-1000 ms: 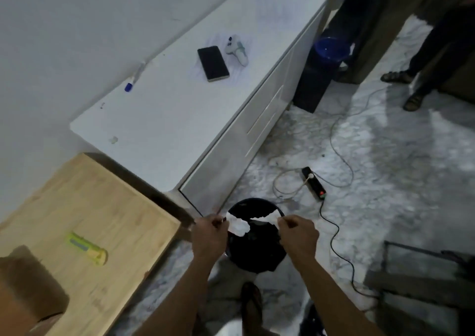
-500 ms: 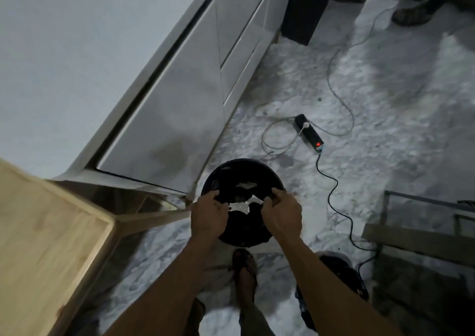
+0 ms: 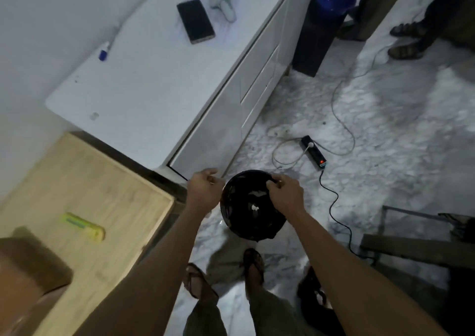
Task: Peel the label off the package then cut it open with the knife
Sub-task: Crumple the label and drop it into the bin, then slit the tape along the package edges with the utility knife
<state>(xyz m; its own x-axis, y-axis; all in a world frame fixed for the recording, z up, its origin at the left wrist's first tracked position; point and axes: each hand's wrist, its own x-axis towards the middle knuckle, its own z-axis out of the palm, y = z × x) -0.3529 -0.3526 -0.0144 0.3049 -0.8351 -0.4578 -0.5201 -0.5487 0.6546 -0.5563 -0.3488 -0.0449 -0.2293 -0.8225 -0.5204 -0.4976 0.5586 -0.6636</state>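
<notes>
My left hand [image 3: 204, 192] hovers just left of a black bin [image 3: 231, 222] on the floor, its fingers loosely curled and holding nothing. Over the bin's right rim, my right hand [image 3: 284, 191] has its fingertips bunched together; whether they pinch anything is unclear. White torn label scraps [image 3: 254, 208] lie inside the bin. The yellow-green knife [image 3: 83, 226] lies on the wooden table [image 3: 102, 181] at the left. At the bottom left corner sits the brown cardboard package [image 3: 30, 271], partly cut off by the frame.
A white cabinet [image 3: 144, 84] behind the table carries a black phone [image 3: 195, 21], a white controller [image 3: 223, 4] and a pen [image 3: 104, 53]. A power strip [image 3: 314, 152] and cables lie on the marble floor. My sandalled feet [image 3: 253, 263] stand below the bin; another person's feet [image 3: 406, 50] are at the upper right.
The white label pieces that both hands held over the bin have left my fingers and lie inside it. My left hand has drawn back to the left. The view has tilted back up.
</notes>
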